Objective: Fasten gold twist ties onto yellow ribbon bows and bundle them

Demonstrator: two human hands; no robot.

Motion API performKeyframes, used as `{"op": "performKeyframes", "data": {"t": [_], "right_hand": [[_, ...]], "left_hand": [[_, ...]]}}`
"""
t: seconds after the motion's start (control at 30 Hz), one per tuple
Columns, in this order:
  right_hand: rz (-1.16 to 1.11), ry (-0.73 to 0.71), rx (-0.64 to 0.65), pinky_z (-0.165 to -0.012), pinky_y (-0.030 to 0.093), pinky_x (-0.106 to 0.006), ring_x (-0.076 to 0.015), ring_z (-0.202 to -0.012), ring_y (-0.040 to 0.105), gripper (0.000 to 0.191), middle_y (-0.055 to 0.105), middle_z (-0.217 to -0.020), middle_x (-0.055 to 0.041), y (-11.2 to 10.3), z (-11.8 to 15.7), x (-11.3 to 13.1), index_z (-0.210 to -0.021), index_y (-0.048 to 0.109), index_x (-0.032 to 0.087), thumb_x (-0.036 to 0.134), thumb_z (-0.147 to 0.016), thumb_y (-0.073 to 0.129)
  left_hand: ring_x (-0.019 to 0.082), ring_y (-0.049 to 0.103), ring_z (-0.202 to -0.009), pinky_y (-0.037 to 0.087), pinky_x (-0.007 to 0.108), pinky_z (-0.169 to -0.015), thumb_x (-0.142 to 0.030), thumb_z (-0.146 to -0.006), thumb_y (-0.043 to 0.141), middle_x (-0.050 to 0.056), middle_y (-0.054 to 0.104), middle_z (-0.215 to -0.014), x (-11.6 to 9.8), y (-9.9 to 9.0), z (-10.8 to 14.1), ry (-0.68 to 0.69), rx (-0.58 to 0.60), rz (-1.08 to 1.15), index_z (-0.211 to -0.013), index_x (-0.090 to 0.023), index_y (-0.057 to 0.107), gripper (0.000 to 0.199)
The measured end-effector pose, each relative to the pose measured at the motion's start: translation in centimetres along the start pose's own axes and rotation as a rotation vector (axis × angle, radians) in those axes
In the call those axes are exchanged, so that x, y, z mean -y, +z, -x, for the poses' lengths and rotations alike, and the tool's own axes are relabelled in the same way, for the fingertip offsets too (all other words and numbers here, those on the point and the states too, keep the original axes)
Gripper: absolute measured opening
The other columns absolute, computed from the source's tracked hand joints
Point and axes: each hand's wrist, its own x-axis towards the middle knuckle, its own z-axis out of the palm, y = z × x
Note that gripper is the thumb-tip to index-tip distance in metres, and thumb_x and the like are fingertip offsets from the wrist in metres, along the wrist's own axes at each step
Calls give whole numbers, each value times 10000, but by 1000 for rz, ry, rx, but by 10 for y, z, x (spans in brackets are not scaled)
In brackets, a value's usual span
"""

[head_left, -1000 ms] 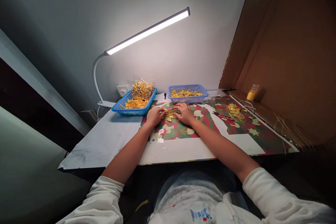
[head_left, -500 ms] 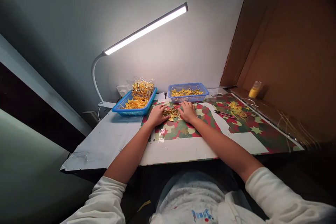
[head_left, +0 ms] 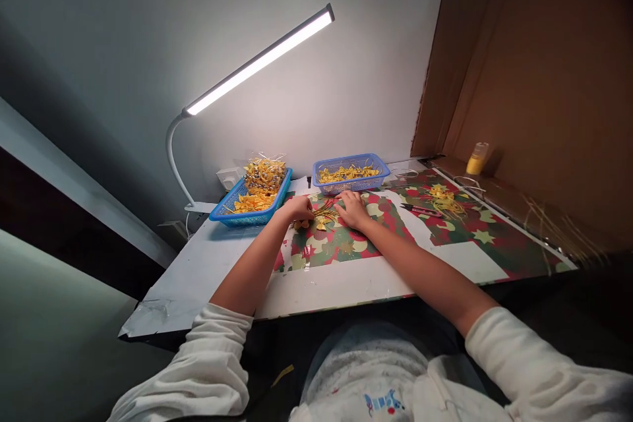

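Observation:
A small bundle of gold, wire-like ties with yellow ribbon bows [head_left: 322, 221] lies on the camouflage-patterned sheet [head_left: 341, 245]. At its left end my left hand [head_left: 298, 210] is closed, its fingertips curled down around some of the bows; part of what it grips is hidden under the fingers. My right hand [head_left: 353, 211] rests over the right end of the ties, palm down, its fingers stretched out and touching them. Just behind my hands stands a purple-blue basket [head_left: 350, 188] holding more yellow bows.
A blue basket [head_left: 247, 219] with loose and bagged yellow bows stands at the left. On the right lie a dark pen-like tool [head_left: 420, 210] and a yellow tangle of ties [head_left: 448, 203]. A small yellow bottle [head_left: 476, 161] stands near the cardboard [head_left: 539, 79]. A lit lamp [head_left: 262, 59] hangs overhead.
My left hand has gone from lying flat over the ties to curled at their left end, baring more of the bundle. My right hand has stayed nearly still. The view has shifted slightly.

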Motion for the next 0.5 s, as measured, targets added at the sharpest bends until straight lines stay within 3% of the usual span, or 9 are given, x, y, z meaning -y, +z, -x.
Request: {"op": "performKeyframes", "data": {"t": [0.1,0.2,0.37,0.5], "right_hand": [[5,34,8,-1004,373,-405,-279,-1181,442,327,566,-1287,-107,-2,1,0,-1191,606,171,309,-923,480],[37,46,10,-999,377,-407,-277,-1182,443,329,562,-1293,-113,-2,-1,2,-1196,602,169,313,-926,478],[86,40,58,-974,389,-460,-304,-1195,449,313,590,-1263,-126,-4,-19,14,-1154,637,190,258,-930,430],[102,-152,220,-951,410,-395,-266,-1172,517,324,645,-1217,-87,-10,-32,17,-1121,683,214,144,-863,501]], "left_hand": [[261,650,-775,459,299,-677,-202,-634,683,90,706,-736,-7,-4,-8,29,52,-49,-652,-170,687,37],[267,644,-785,464,306,-703,-169,-619,680,93,683,-683,-12,-2,-10,58,59,-91,-560,-177,640,71],[260,638,-817,484,305,-740,-194,-650,655,84,678,-700,-11,5,-4,80,34,-91,-644,-192,657,6],[240,633,-817,483,300,-764,-237,-702,635,93,690,-794,-8,8,0,85,22,-41,-751,-185,652,74]]}}
